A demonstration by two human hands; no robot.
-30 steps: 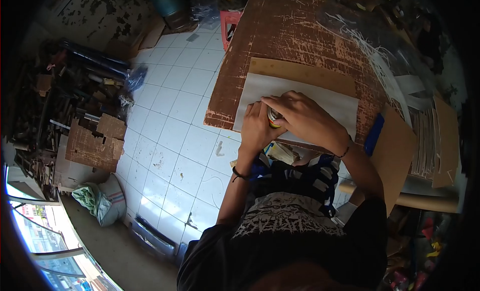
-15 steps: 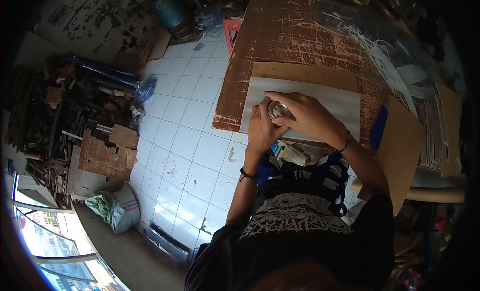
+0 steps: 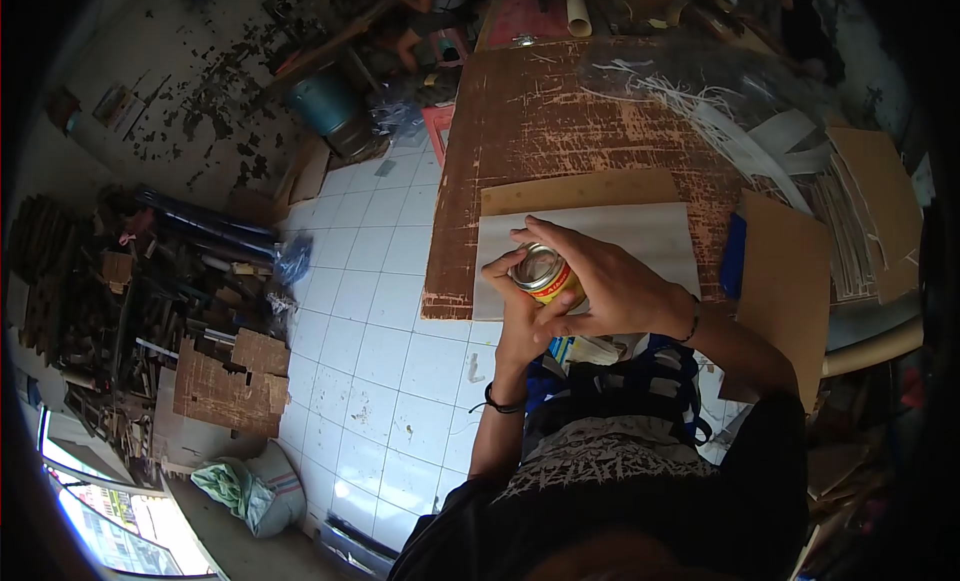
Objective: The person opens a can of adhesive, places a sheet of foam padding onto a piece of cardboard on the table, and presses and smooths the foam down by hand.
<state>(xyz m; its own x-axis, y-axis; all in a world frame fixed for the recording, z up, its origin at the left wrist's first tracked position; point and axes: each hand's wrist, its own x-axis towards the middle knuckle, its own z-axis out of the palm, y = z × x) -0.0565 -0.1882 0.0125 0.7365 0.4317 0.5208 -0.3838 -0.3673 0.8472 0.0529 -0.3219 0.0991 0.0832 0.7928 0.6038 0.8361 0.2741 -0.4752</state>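
A small yellow and red can [image 3: 546, 272] with a silver metal rim is between my two hands, above the near edge of a white sheet [image 3: 640, 243]. My left hand [image 3: 516, 308] wraps the can's left and near side. Over its far and right side curves my right hand [image 3: 612, 284], fingers bent round it. The white sheet lies on a brown board [image 3: 600, 187], on a scratched brown tabletop [image 3: 520, 111].
White strips [image 3: 720, 131] lie at the table's far right. Cardboard sheets [image 3: 785, 281] lean at the right. A person [image 3: 435, 6] sits in the background. Scrap wood [image 3: 90, 311] and a sack [image 3: 265, 491] stand left, beyond the tiled floor [image 3: 365, 311].
The view has tilted up, bringing a seated person into sight. The can has tipped so its label shows, and my fingers have shifted round it.
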